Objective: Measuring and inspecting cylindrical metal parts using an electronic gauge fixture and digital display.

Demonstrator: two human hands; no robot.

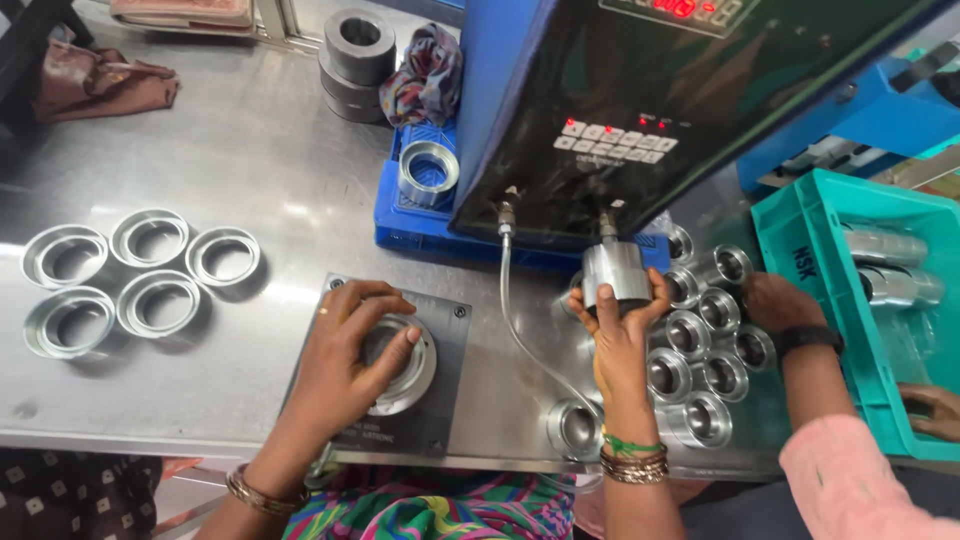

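My left hand (348, 352) rests on top of a shiny metal ring (412, 372) seated on a dark square gauge plate (447, 330) at the table's front edge, fingers spread over the ring. My right hand (618, 330) grips a short metal cylinder (616, 272) that hangs from the black instrument (640, 100) above, beside a clear hose (508, 300). Just right of that hand stands a cluster of several metal sleeves (700, 345).
Several finished rings (140, 270) lie at the left. A blue base (400, 225) carries another ring (428, 172); stacked dark rings (358, 50) and a cloth (428, 75) sit behind. Another person's hand (780, 300) reaches the sleeves; a teal crate (800, 250) holds cylinders.
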